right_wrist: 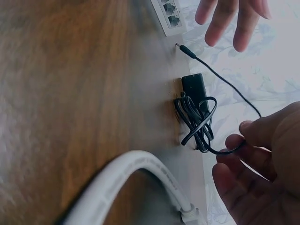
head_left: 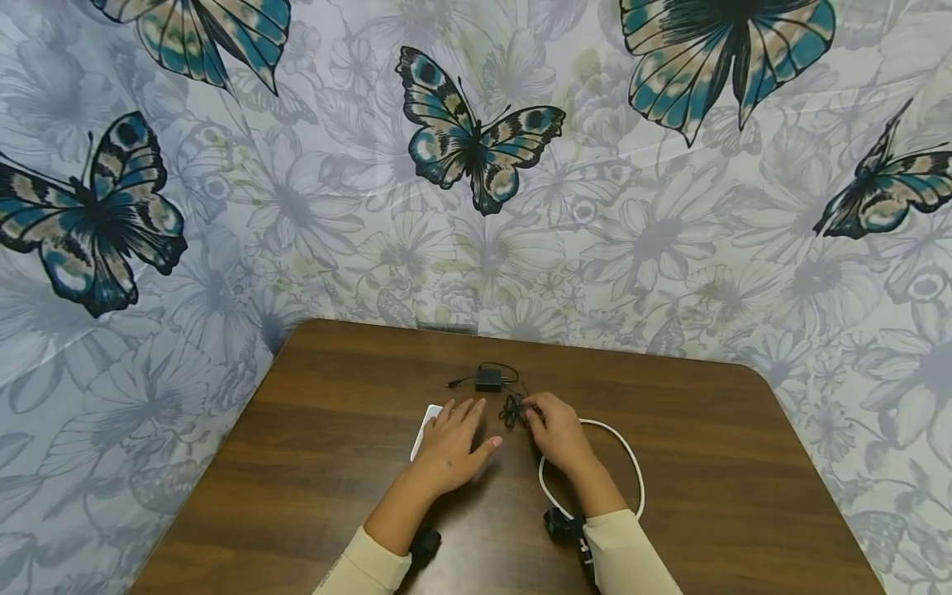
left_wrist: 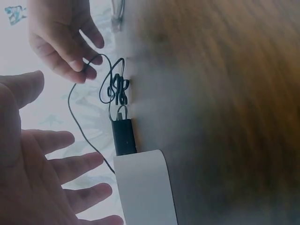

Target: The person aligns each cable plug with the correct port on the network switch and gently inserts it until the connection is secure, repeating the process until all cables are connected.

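My right hand (head_left: pixel 561 436) pinches a thin black cable between thumb and fingers. That cable belongs to a black power adapter (head_left: pixel 488 380) lying toward the back of the table. Part of its cord is bunched in a coil (right_wrist: pixel 194 117) beside the adapter, and the loose end has a barrel plug (right_wrist: pixel 187 51), seen in the right wrist view. My left hand (head_left: pixel 449 454), fingers spread and holding nothing, is over a white network switch (head_left: pixel 421 435) and partly hides it. Ethernet ports (right_wrist: pixel 173 21) show on the switch's end in the right wrist view.
A thick white network cable (head_left: pixel 634 467) loops on the wooden table (head_left: pixel 714 463) around my right wrist; its clear plug (right_wrist: pixel 190 215) shows in the right wrist view. Behind the table hangs a cloth (head_left: pixel 521 264) printed with butterflies and flowers.
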### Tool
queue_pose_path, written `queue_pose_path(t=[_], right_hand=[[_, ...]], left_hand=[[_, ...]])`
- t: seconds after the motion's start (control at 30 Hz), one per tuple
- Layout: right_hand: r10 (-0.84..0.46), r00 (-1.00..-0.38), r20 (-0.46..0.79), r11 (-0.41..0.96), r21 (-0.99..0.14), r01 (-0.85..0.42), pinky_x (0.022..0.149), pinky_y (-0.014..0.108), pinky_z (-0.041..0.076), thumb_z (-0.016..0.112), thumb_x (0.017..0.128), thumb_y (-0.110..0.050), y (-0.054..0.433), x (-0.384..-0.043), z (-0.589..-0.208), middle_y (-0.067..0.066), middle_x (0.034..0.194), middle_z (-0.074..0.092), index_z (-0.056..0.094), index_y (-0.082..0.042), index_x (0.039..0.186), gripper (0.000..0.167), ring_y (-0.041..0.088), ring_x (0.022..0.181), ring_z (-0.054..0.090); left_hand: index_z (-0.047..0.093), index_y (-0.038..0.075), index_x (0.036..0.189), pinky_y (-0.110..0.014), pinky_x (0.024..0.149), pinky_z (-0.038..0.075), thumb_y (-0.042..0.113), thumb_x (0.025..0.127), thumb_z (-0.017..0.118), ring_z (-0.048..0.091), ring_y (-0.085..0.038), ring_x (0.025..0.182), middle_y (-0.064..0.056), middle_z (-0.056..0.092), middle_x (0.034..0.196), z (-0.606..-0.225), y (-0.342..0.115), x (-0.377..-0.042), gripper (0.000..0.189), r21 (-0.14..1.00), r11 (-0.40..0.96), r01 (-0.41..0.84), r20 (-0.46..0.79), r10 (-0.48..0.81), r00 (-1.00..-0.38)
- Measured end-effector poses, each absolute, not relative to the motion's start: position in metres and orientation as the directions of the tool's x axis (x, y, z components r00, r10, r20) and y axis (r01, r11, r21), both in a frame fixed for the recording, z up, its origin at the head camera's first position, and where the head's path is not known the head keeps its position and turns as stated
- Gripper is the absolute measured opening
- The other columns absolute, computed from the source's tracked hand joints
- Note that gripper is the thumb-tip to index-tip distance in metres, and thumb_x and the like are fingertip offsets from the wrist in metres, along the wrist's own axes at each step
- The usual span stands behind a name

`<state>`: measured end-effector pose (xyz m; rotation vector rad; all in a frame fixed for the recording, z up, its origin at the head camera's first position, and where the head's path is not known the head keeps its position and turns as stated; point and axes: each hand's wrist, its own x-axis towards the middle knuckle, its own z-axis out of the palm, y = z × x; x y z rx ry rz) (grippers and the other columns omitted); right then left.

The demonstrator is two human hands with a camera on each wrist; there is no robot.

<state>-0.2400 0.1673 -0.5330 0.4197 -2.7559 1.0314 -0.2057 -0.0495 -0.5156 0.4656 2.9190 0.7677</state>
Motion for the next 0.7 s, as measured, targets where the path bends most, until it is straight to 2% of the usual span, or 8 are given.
queue_pose_path(t=[0.13,0.33,0.4,0.5,0.63,0.7], right_hand=[[-0.181,-0.948,0.261,0.713,-0.629,-0.309,0.080,0.040,0.054,0.067,0.092,-0.003,0.1667,-0.2402,-0.5345,0.005,0.101,0.071,0.070,-0.009,0.100,0.010,0.020,0.091,0.067],[-0.169,-0.948,0.270,0.694,-0.650,-0.309,0.070,0.036,0.052,0.067,0.091,0.000,0.1666,-0.2407,-0.5367,0.005,0.091,0.070,0.062,-0.012,0.094,0.014,0.015,0.078,0.062],[-0.171,-0.947,0.274,0.679,-0.663,-0.314,0.069,0.035,0.053,0.066,0.091,0.000,0.1667,-0.2405,-0.5370,0.006,0.089,0.070,0.059,-0.011,0.097,0.014,0.015,0.078,0.063],[-0.171,-0.946,0.275,0.655,-0.685,-0.317,0.071,0.034,0.054,0.066,0.092,-0.001,0.1666,-0.2399,-0.5362,0.006,0.090,0.070,0.060,-0.007,0.109,0.019,0.014,0.080,0.065],[-0.174,-0.953,0.247,0.642,-0.706,-0.300,0.065,0.029,0.051,0.066,0.093,-0.003,0.1660,-0.2383,-0.5351,0.001,0.086,0.067,0.059,-0.003,0.125,0.033,0.010,0.070,0.060],[-0.176,-0.958,0.225,0.641,-0.713,-0.285,0.061,0.026,0.048,0.065,0.094,-0.004,0.1655,-0.2371,-0.5349,-0.001,0.082,0.063,0.059,-0.001,0.128,0.035,0.009,0.064,0.055]], left_hand=[[0.036,0.015,0.155,-0.071,0.107,0.025,0.056,0.098,0.052,0.027,-0.044,0.145,-0.013,0.039,0.156,-0.5148,-0.0481,-0.2062,0.072,0.497,0.824,0.271,-0.008,0.317,-0.948],[0.038,0.015,0.154,-0.071,0.106,0.026,0.054,0.098,0.053,0.028,-0.044,0.145,-0.013,0.042,0.154,-0.5140,-0.0462,-0.2072,0.070,0.491,0.824,0.283,-0.003,0.326,-0.945],[0.039,0.014,0.154,-0.071,0.106,0.027,0.053,0.098,0.054,0.029,-0.045,0.144,-0.013,0.043,0.153,-0.5139,-0.0451,-0.2079,0.070,0.483,0.826,0.293,0.004,0.332,-0.943],[0.040,0.014,0.153,-0.071,0.105,0.029,0.052,0.098,0.055,0.030,-0.045,0.143,-0.013,0.044,0.152,-0.5128,-0.0431,-0.2093,0.069,0.482,0.820,0.307,0.018,0.342,-0.940],[0.040,0.013,0.153,-0.070,0.104,0.030,0.052,0.098,0.056,0.029,-0.046,0.144,-0.013,0.044,0.152,-0.5111,-0.0406,-0.2108,0.069,0.485,0.816,0.314,0.020,0.349,-0.937],[0.040,0.013,0.153,-0.069,0.104,0.031,0.052,0.098,0.055,0.029,-0.045,0.144,-0.013,0.044,0.153,-0.5112,-0.0396,-0.2109,0.069,0.478,0.820,0.314,0.015,0.349,-0.937]])
